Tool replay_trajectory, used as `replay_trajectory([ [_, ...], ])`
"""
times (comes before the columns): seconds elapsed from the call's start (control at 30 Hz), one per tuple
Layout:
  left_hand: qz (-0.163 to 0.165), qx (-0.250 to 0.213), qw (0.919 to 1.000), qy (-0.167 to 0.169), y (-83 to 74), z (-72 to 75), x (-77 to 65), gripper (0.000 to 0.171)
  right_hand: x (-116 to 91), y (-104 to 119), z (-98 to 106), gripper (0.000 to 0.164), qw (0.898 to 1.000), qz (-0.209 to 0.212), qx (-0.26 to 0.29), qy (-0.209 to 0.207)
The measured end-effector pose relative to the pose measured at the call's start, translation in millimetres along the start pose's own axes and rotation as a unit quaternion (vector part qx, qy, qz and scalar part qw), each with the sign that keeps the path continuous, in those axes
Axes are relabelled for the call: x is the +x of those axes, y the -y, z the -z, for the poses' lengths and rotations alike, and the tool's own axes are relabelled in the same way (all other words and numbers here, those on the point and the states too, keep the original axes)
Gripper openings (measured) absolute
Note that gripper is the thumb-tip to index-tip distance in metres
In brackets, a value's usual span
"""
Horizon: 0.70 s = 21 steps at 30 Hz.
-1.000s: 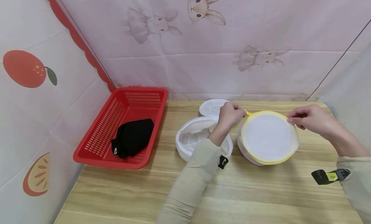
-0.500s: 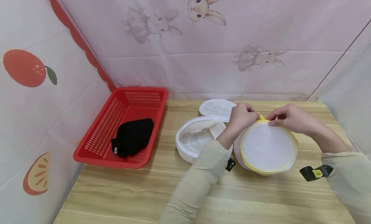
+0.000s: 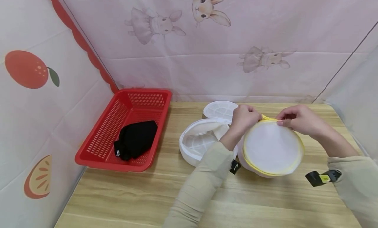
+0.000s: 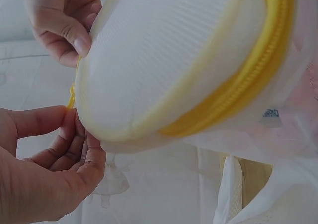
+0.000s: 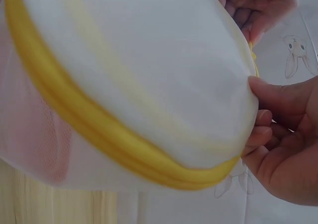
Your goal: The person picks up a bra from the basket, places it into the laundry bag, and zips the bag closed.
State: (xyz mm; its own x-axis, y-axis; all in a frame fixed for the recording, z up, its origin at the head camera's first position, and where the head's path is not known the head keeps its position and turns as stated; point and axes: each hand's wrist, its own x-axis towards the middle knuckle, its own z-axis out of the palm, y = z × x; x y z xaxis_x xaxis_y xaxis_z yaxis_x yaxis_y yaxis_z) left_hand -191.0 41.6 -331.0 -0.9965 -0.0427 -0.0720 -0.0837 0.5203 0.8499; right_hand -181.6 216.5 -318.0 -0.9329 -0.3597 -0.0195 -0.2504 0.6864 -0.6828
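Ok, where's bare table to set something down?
Bare table lies in front of the red basket, left of the left sleeve; more, up front, between that and the right sleeve. A narrow strip separates basket and open white pouch. Crowded: around that pouch, the left hand and the yellow-rimmed bag.

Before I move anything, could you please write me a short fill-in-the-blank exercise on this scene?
1. The black cloth lies inside the basket, whose colour is ____.
2. The open white case sits ____ the basket and the round bag.
3. The trim running around the round bag is coloured ____.
4. Of the left hand and the right hand, the ____ one is nearer the basket.

Missing words: red; between; yellow; left.
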Motion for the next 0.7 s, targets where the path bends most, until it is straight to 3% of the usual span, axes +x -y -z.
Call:
replay_trajectory([
  [0.4, 0.025, 0.01, 0.9996, -0.009, 0.4, 1.2, 1.6, 0.017, -4, -9, 5, 0.012, 1.0, -0.026, 0.013, 0.0],
  [0.57, 0.053, -0.014, 0.9985, -0.003, 3.0, 4.5, 3.8, 0.016, -8, -17, 9, 0.014, 0.999, -0.044, 0.018, -0.007],
  [0.7, 0.05, -0.032, 0.9982, -0.005, 8.0, 8.2, 6.2, 0.02, -12, -24, 13, 0.016, 0.998, -0.048, 0.035, -0.019],
])
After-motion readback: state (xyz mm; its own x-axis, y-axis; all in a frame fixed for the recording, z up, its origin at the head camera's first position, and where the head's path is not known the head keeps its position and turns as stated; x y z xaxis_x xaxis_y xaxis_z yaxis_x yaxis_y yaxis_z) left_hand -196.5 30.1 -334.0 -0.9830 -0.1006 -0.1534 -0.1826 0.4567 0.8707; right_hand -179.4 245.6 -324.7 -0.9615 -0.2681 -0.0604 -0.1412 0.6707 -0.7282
